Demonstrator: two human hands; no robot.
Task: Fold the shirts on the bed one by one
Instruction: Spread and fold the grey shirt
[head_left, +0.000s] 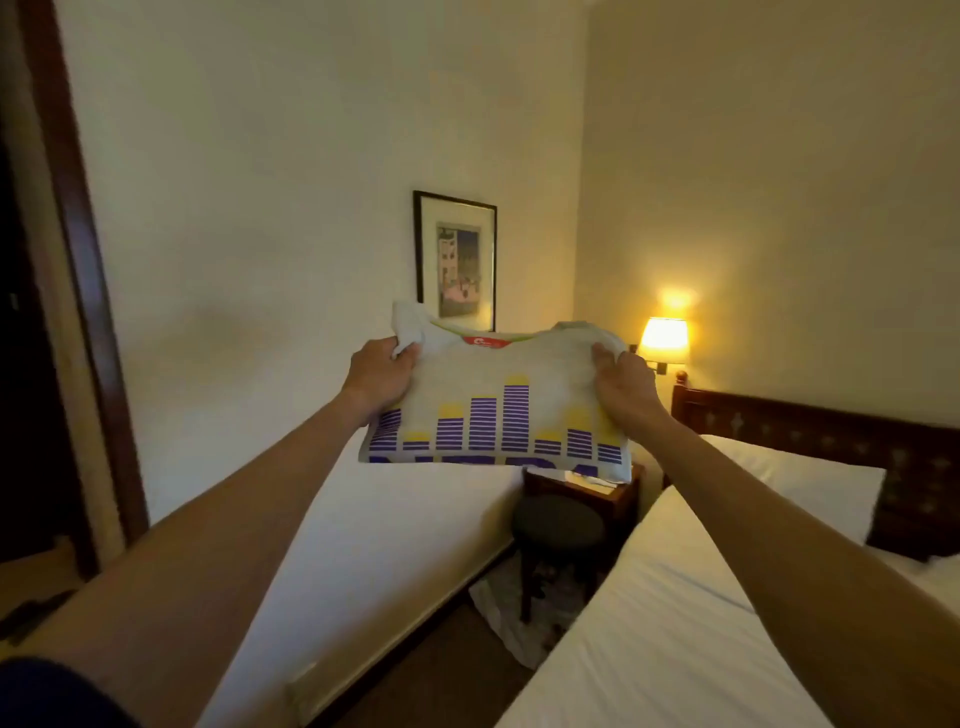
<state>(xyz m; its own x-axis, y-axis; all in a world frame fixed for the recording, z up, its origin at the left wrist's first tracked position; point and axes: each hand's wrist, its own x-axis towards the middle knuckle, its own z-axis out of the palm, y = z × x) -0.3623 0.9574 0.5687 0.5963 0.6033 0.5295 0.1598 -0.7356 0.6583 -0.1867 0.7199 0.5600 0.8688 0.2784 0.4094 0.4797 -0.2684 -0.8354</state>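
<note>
Both hands hold a white shirt (493, 410) up in the air. The left hand (382, 376) grips its 10 o'clock corner with curled fingers; the right hand (621, 387) pinches its 2 o'clock corner

White T-shirt (498, 410) with purple and yellow equalizer bars, red neck label, folded in half, held up in mid-air above the beds

Stool (558, 522) between two beds (384, 525)
</note>
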